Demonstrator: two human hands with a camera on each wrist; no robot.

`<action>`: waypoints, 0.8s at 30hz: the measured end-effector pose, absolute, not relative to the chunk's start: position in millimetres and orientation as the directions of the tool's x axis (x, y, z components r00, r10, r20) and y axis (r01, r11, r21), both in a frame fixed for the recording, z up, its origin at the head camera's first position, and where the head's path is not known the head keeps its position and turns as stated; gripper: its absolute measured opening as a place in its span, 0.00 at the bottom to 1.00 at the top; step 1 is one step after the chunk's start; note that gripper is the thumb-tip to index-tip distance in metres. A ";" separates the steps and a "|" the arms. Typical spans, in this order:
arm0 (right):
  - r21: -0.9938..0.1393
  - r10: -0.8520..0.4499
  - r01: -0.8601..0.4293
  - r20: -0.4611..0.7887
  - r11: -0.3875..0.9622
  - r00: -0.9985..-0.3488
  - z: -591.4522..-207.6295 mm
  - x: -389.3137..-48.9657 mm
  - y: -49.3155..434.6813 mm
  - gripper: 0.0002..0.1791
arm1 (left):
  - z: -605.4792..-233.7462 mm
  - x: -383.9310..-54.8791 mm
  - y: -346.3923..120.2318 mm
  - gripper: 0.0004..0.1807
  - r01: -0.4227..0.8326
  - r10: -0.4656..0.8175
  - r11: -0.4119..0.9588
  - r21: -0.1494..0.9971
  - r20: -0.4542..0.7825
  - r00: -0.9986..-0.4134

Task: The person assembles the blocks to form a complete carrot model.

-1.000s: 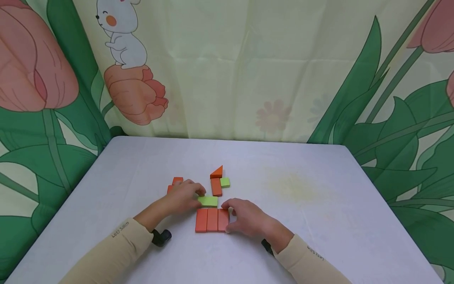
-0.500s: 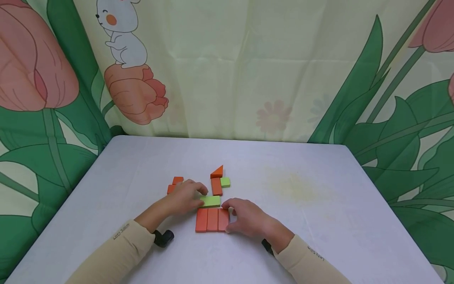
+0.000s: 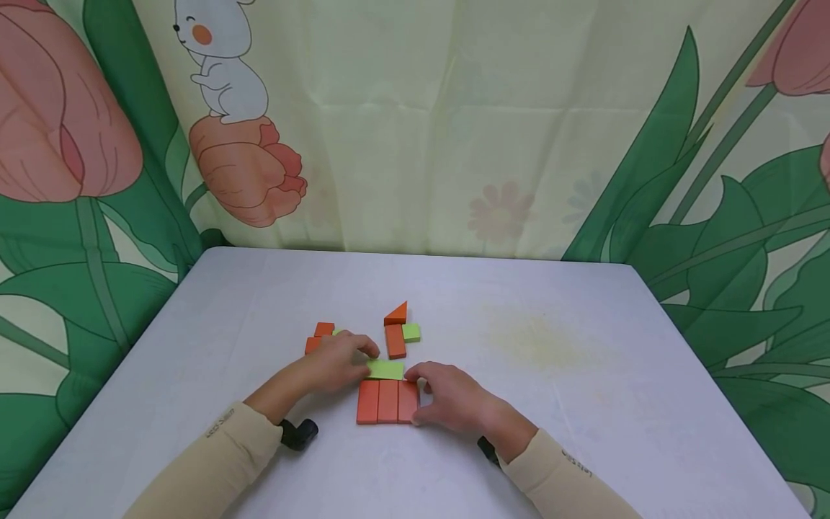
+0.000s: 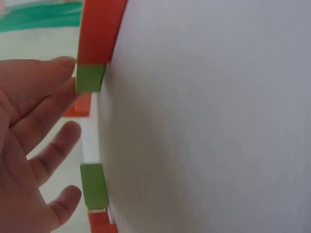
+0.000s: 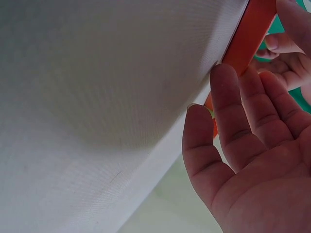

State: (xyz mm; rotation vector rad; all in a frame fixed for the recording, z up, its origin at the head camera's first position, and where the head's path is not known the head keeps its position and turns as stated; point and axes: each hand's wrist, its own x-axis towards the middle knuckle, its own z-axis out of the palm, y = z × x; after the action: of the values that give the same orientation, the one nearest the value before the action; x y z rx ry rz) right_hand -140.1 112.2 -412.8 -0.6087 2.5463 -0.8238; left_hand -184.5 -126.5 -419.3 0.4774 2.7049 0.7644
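Since a second ago, the light-green rectangular block (image 3: 387, 370) has slid slightly towards three o'clock. We see the left hand (image 3: 333, 360) pinching its nine o'clock end. It lies at the twelve o'clock side of three orange-red rectangular blocks (image 3: 387, 402); the right hand (image 3: 454, 400) grips their three o'clock end between thumb and fingertips. We spot an orange triangular block (image 3: 398, 315) farther off, towards one o'clock.

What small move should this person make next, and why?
Probably the left hand should release the long green block: it appears to lie against the three orange blocks, whose right end the right hand grips.
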 end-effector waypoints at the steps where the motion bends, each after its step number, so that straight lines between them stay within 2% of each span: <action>1: -0.621 -0.510 -0.278 -0.231 0.732 -0.828 -412.7 -139.9 111.9 0.31 | -419.3 -184.5 -128.0 0.13 0.229 0.383 0.804 0.548 -0.183 -0.906; 24: -0.619 -0.513 -0.279 -0.238 0.734 -0.825 -412.5 -140.5 112.3 0.32 | -418.9 -181.3 -121.1 0.12 0.256 0.417 0.795 0.549 -0.189 -0.889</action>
State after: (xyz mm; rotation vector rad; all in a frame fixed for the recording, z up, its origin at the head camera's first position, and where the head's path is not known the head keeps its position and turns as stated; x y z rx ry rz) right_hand -140.5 112.3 -412.5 -0.6083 2.5408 -0.8169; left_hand -181.3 -121.1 -418.9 0.5167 2.6837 0.7586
